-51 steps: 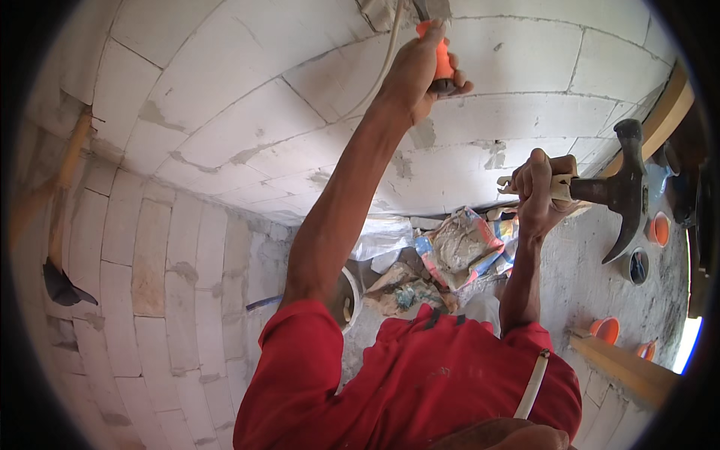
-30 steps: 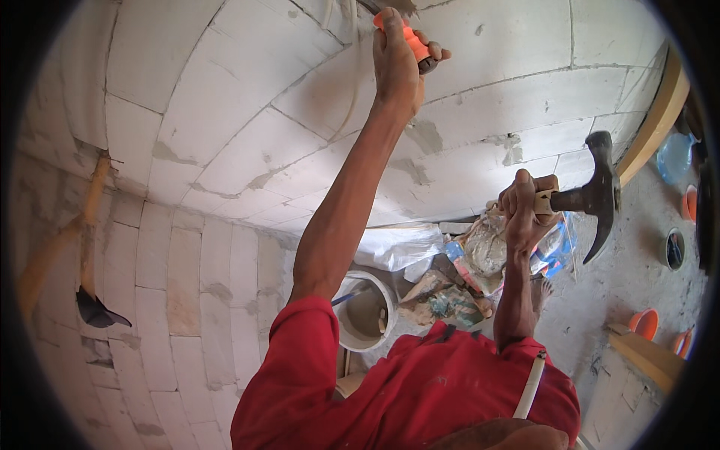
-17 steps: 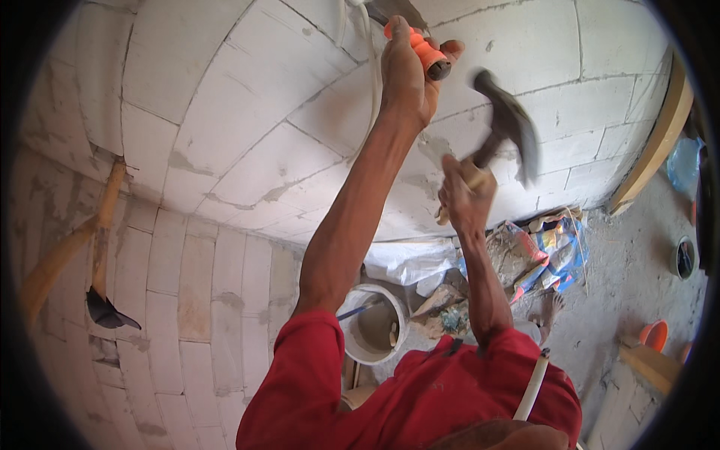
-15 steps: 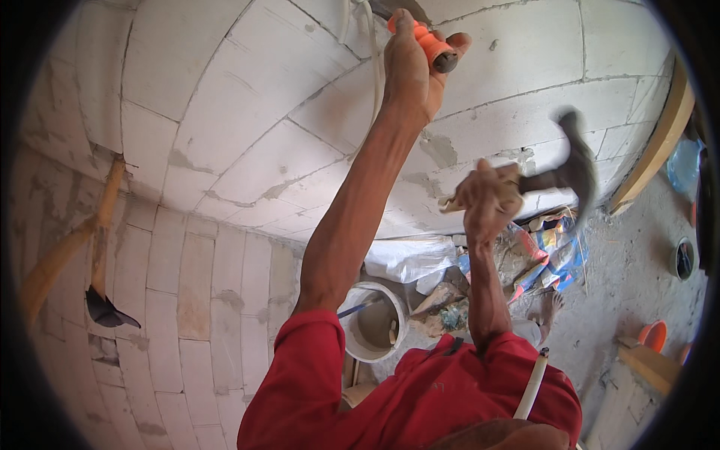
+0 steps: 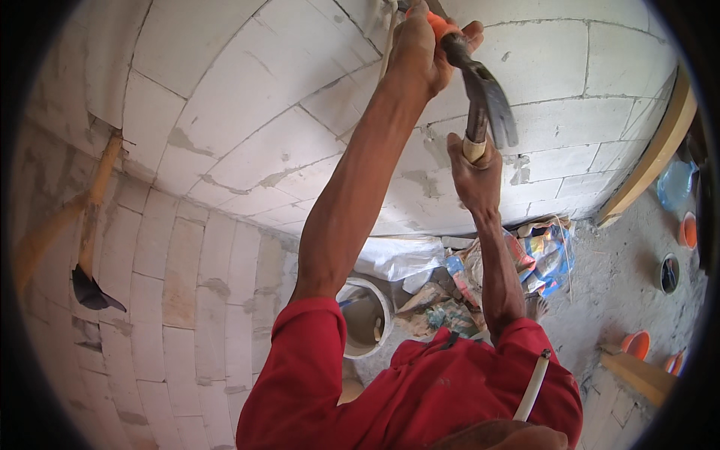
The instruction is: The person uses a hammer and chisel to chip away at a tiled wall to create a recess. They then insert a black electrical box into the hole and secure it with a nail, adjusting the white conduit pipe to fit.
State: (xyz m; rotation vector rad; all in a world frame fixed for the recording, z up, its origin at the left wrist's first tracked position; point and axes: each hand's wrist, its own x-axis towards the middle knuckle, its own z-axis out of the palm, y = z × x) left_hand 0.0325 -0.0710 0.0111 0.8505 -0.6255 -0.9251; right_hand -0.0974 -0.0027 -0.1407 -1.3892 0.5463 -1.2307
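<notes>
My left hand [image 5: 418, 54], raised at the top of the view, is wrapped round the orange grip of a chisel [image 5: 442, 25]. The chisel's far end lies toward the block wall [image 5: 540, 71], mostly out of the picture. In my right hand [image 5: 478, 180] is a claw hammer [image 5: 491, 101], its handle in my closed fingers. The hammer head meets the butt end of the chisel, or very nearly; I cannot tell if they touch. A pale cable [image 5: 389, 45] hangs beside my left hand.
Below stands a white bucket [image 5: 385, 300] with grey contents, next to crumpled sacks [image 5: 547, 251] and rubble. A wooden post [image 5: 652, 154] leans at right. Orange containers [image 5: 636, 345] and a dark bucket [image 5: 670, 274] stand on the floor. Wooden poles [image 5: 101, 176] are at left.
My right hand has swung the hammer up and to the left, bringing its head to the chisel's end. The left hand keeps its hold on the chisel; the view has shifted slightly.
</notes>
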